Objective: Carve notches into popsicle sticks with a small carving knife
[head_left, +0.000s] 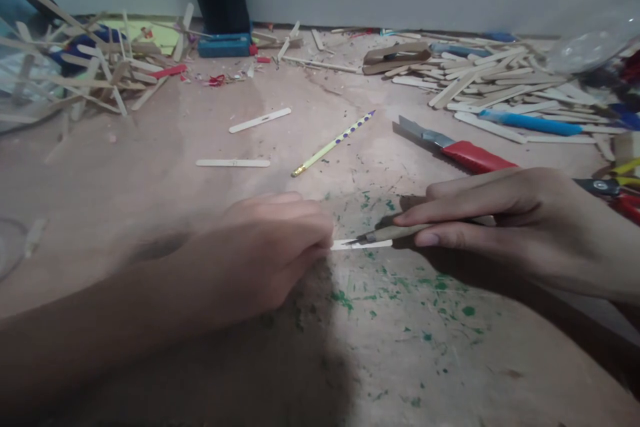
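My left hand is closed on the left end of a wooden popsicle stick, pressing it to the table; that end is hidden under the fingers. In my right hand is a slim craft knife with a wooden handle, gripped like a pen. Its dark tip touches the middle of the stick. Beyond my hands lie a yellow pencil with purple dots and two more popsicle sticks, one flat and one angled with a small slot in it. A red utility knife rests behind my right hand.
Loose popsicle sticks are heaped at the back right, with a blue pen-like tool on them. Another tangle of sticks sits at the back left. A dark post with a blue base stands by the wall. Green paint marks spot the table.
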`<state>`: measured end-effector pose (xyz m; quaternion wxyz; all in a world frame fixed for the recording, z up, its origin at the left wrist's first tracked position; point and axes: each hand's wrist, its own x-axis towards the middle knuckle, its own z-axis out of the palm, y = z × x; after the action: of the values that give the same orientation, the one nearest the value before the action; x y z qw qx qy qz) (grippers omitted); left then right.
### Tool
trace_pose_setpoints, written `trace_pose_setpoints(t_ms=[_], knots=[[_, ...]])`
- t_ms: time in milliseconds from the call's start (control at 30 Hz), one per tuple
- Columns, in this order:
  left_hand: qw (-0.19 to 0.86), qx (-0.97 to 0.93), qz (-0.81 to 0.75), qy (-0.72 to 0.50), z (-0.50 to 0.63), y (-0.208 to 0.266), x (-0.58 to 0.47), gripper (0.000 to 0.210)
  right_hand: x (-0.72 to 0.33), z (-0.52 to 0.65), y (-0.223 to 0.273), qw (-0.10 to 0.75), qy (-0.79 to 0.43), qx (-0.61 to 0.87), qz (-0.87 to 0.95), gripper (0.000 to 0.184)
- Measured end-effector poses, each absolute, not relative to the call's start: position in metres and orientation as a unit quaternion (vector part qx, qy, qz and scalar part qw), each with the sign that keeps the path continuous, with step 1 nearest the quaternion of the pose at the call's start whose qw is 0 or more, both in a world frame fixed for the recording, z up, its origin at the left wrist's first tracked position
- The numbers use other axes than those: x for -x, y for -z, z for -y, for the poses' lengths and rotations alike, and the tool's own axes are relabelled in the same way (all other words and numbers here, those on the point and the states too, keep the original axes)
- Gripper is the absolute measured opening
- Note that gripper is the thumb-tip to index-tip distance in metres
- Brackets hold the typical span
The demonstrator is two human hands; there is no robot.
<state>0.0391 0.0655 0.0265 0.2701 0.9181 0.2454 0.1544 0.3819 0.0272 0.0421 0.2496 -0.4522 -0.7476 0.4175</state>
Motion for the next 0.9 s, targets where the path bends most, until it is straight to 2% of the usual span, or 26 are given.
trace_pose_setpoints(t_ms=[133,300,600,733,900], knots=[[0.271,-0.916,-0.250,-0.157,-0.0660,-0.0258,-0.0390,0.036,-0.3840,-0.0280,-0.0435,0.239,-0.412,0.445,0.759,0.035],[0.276,-0.915,-0.250,-0.156,-0.0657,-0.0257,-0.0408,0.035,-0.3850,-0.0279,-0.0409,0.255,-0.387,0.475,0.748,0.054],[0.289,-0.913,-0.246,-0.150,-0.0665,-0.0257,-0.0408,0.035,-0.3846,-0.0303,-0.0437,0.256,-0.392,0.470,0.749,0.047],[0.291,-0.913,-0.243,-0.151,-0.0672,-0.0252,-0.0403,0.035,-0.3857,-0.0291,-0.0428,0.251,-0.405,0.454,0.753,0.034],[0.294,-0.912,-0.240,-0.154,-0.0674,-0.0236,-0.0387,0.034,-0.3862,-0.0297,-0.0403,0.256,-0.412,0.453,0.748,0.042]])
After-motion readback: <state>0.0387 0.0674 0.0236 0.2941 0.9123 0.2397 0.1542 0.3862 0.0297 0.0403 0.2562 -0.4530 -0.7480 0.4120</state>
